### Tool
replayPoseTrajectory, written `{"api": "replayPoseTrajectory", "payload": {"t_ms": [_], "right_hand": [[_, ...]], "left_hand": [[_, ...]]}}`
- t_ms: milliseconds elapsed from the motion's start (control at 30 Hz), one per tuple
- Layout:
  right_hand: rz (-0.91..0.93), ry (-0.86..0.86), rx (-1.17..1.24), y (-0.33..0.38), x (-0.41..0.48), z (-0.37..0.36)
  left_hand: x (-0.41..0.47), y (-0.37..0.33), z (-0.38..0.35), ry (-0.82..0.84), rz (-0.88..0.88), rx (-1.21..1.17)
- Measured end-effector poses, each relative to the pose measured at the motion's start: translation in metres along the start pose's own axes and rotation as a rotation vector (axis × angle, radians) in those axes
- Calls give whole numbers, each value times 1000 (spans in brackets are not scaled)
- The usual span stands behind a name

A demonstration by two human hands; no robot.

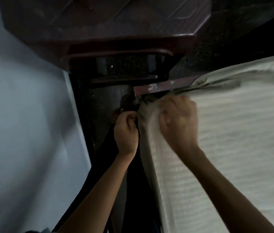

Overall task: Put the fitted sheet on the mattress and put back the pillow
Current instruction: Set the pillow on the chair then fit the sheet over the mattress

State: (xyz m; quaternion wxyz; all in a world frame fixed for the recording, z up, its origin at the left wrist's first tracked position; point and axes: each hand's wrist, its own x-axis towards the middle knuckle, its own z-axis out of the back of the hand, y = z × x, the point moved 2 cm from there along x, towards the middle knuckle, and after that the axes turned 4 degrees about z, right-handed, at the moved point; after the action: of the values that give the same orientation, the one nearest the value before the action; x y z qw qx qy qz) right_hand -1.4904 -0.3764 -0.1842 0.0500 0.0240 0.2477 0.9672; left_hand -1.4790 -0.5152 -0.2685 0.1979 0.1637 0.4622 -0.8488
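Pale wall (23,115); one fitted sheet (233,132); left hand (126,132), right hand (178,121) both clutch its corner.

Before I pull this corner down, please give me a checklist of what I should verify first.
1. Left hand grip on the fitted sheet edge: ok, fingers curled on it.
2. Right hand grip: ok, it bunches the cloth at the corner.
3. Corner tucked under: not ok, cloth is bunched beside the bed frame.
4. Top surface smooth: not ok, folds run from the corner.
5. Pillow: cannot tell, none in view.
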Motion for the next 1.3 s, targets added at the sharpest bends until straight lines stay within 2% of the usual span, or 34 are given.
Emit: {"api": "replayPoseTrajectory", "payload": {"t_ms": [100,133,233,300,333,367,400,467,500,633,700,800,933,1000,1033,1067,1300], "right_hand": [[-136,-78,-178,-52,1,26],[-173,-108,-253,-70,-1,40],[-187,79,-392,-93,3,44],[-215,196,-371,-92,12,37],[-298,246,-375,-90,13,44],[-357,339,-367,-86,18,46],[-381,453,-369,-80,25,37],[-441,569,-394,-81,29,41],[-396,639,-420,-76,39,31],[-333,804,-420,-88,56,31],[-301,808,-426,-89,59,30],[-232,701,-369,-96,44,34],[-215,353,-41,-112,24,54],[-214,52,-47,-122,15,69],[-209,-53,-87,-131,9,74],[-210,-79,-135,-140,5,78],[-233,300,-374,-155,5,66]], "left_hand": [[-4,-52,-2,35,-281,30],[-5,-73,-9,154,-394,35],[-12,-109,-28,470,-545,160],[-9,-120,-37,586,-578,295],[-9,-134,-44,660,-595,342],[-3,-141,-50,729,-559,387],[6,-138,-49,765,-440,413],[14,-143,-63,917,-279,491],[27,-130,-62,929,-188,486],[28,-135,-82,1012,-55,513],[36,-131,-82,954,77,529],[47,-123,-90,828,191,578],[42,-139,-106,813,204,751],[40,-146,-113,822,248,778],[38,-147,-120,832,260,785],[34,-152,-123,850,270,792],[30,-150,-121,853,237,780]]}}
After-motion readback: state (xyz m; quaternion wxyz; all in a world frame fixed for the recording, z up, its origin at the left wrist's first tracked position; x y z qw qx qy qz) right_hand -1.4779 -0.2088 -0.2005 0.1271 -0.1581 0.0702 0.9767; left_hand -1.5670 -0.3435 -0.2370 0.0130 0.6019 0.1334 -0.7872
